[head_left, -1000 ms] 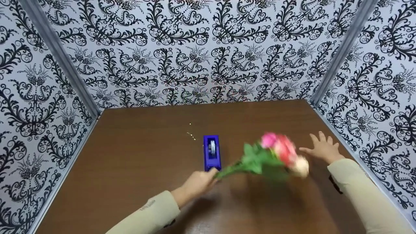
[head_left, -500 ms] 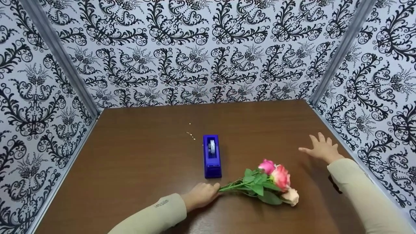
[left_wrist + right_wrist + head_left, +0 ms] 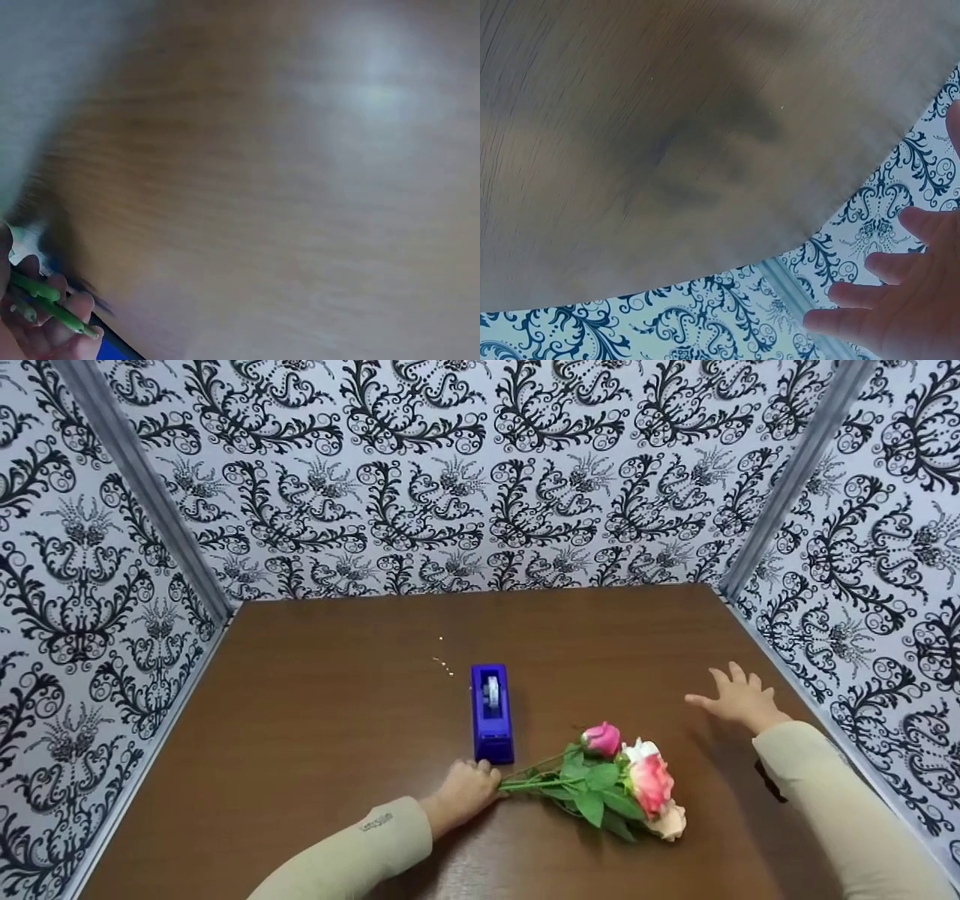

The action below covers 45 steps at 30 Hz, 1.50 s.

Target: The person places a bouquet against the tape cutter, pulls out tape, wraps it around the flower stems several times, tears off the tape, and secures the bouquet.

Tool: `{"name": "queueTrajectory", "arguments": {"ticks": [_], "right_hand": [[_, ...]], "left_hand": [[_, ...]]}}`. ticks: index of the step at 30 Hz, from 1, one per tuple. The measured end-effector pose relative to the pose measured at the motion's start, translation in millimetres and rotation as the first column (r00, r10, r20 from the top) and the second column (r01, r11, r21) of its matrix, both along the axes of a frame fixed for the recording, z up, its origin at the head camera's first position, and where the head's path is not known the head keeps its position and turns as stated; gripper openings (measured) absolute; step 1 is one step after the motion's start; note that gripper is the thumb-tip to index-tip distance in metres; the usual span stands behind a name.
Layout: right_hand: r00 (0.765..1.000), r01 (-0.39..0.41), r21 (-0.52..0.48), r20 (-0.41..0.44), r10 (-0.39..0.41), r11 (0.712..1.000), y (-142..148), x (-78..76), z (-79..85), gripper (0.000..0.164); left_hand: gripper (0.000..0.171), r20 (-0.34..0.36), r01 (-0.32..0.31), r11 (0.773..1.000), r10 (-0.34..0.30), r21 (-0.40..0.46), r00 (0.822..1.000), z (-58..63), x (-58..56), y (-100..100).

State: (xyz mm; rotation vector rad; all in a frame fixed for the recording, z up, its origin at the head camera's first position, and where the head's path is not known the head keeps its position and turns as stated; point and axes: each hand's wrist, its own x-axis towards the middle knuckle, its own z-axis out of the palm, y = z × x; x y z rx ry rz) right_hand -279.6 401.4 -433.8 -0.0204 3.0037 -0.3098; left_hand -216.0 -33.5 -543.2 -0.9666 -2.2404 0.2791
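My left hand [image 3: 466, 793] grips the green stems of a bunch of artificial-looking flowers [image 3: 600, 787], low over the table in front of a blue tape dispenser [image 3: 493, 735]. The blooms point right: a pink rosebud, a white and coral-pink flower and a peach one, with green leaves below them. In the left wrist view, cut stem ends [image 3: 71, 319] stick out between the curled fingers. My right hand [image 3: 741, 701] is held over the right side of the table with its fingers spread, holding nothing. The right wrist view shows those straight fingers [image 3: 859, 295] too.
The brown table [image 3: 322, 697] is bounded by patterned black-and-white walls [image 3: 450, 495] at the back and both sides, with grey corner posts. Small light specks [image 3: 444, 664] lie left of the tape dispenser.
The flowers have come down from a raised, blurred swing to close over the table, nearer to me. My left hand has lowered with them, keeping its grip. The right hand has hardly moved.
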Motion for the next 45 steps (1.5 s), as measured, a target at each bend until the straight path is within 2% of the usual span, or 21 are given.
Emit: {"name": "queueTrajectory", "arguments": {"ticks": [3, 5, 10, 14, 16, 18, 20, 21, 22, 23, 25, 27, 29, 30, 32, 33, 34, 36, 40, 42, 45], "right_hand": [[1.000, -0.003, -0.004, 0.002, 0.003, 1.000, -2, 0.9, 0.2, 0.096], [1.000, -0.003, -0.008, 0.003, 0.003, 1.000, -4, 1.2, -0.3, 0.096], [1.000, -0.004, -0.011, 0.001, 0.004, 1.000, -6, 2.0, -2.7, 0.094], [1.000, -0.007, -0.019, 0.006, 0.007, 1.000, -7, 1.9, -4.1, 0.092], [1.000, -0.012, -0.022, -0.002, 0.012, 1.000, -8, 1.4, -4.6, 0.090], [0.998, -0.039, -0.016, -0.059, 0.038, 0.999, -11, 0.5, -4.6, 0.084], [0.983, -0.080, -0.035, -0.170, 0.073, 0.996, -19, -1.7, -3.4, 0.073], [0.967, -0.105, -0.053, -0.237, 0.089, 0.993, -26, -3.3, -2.1, 0.066], [0.948, -0.130, -0.078, -0.301, 0.101, 0.988, -35, -4.8, 0.0, 0.058], [0.927, -0.159, -0.109, -0.359, 0.110, 0.981, -46, -6.1, 2.5, 0.051], [0.904, -0.215, -0.207, -0.412, 0.114, 0.955, -73, -8.0, 8.8, 0.039], [0.922, -0.255, -0.325, -0.366, 0.128, 0.911, -107, -7.2, 15.8, 0.032], [0.957, -0.265, -0.448, -0.234, 0.174, 0.854, -143, -4.1, 19.6, 0.028], [0.969, -0.246, -0.515, -0.144, 0.199, 0.821, -161, -1.9, 19.8, 0.028], [0.967, -0.180, -0.621, 0.031, 0.253, 0.763, -195, 3.3, 16.4, 0.027], [0.957, -0.142, -0.650, 0.101, 0.271, 0.746, -211, 6.1, 13.4, 0.027], [0.947, -0.104, -0.673, 0.157, 0.279, 0.732, -224, 8.2, 9.5, 0.027], [0.940, -0.028, -0.698, 0.225, 0.256, 0.716, -247, 12.2, 1.5, 0.025], [0.955, 0.067, -0.689, 0.254, 0.154, 0.721, -272, 15.6, -12.2, 0.021], [0.960, 0.096, -0.685, 0.257, 0.115, 0.722, -278, 15.8, -17.6, 0.019], [0.960, 0.134, -0.705, 0.267, 0.085, 0.697, -281, 15.5, -23.3, 0.017]], "left_hand": [[0.045, -0.032, 0.000, 1.000, 0.000, -0.011, 0.999, -1.2, -2.0, -1], [0.047, -0.014, -0.011, 1.000, 0.011, -0.015, 1.000, -1.4, -2.1, -2], [0.056, 0.114, -0.091, 0.995, 0.094, -0.031, 0.989, 0.7, -0.1, -4], [0.063, 0.229, -0.127, 0.991, 0.132, -0.037, 0.964, 7.3, 0.3, -7], [0.064, 0.313, -0.144, 0.990, 0.138, -0.002, 0.940, 14.7, -2.3, -11], [0.063, 0.431, -0.189, 0.979, 0.138, 0.078, 0.892, 25.0, -7.0, -16], [0.059, 0.584, -0.281, 0.938, 0.113, 0.204, 0.804, 37.5, -13.9, -21], [0.055, 0.663, -0.342, 0.900, 0.084, 0.269, 0.744, 44.0, -17.7, -23], [0.052, 0.726, -0.399, 0.852, 0.033, 0.339, 0.687, 50.1, -21.8, -25], [0.048, 0.782, -0.464, 0.789, -0.033, 0.403, 0.623, 55.7, -25.8, -26], [0.040, 0.838, -0.578, 0.646, -0.189, 0.499, 0.512, 64.2, -33.3, -26], [0.033, 0.840, -0.663, 0.515, -0.360, 0.542, 0.406, 69.1, -39.2, -24], [0.028, 0.810, -0.730, 0.421, -0.496, 0.538, 0.311, 70.2, -42.8, -21], [0.027, 0.796, -0.750, 0.398, -0.539, 0.528, 0.274, 69.9, -43.6, -19], [0.025, 0.788, -0.785, 0.383, -0.581, 0.486, 0.204, 68.2, -43.8, -16], [0.025, 0.788, -0.794, 0.384, -0.587, 0.472, 0.185, 67.2, -43.6, -16], [0.025, 0.797, -0.799, 0.390, -0.579, 0.458, 0.175, 66.6, -43.2, -15], [0.024, 0.816, -0.802, 0.405, -0.553, 0.439, 0.167, 65.1, -42.7, -14], [0.023, 0.835, -0.827, 0.397, -0.531, 0.399, 0.147, 63.5, -43.3, -14], [0.023, 0.843, -0.841, 0.393, -0.522, 0.372, 0.129, 63.1, -43.7, -13], [0.022, 0.853, -0.850, 0.395, -0.510, 0.348, 0.113, 62.0, -44.0, -13]]}}
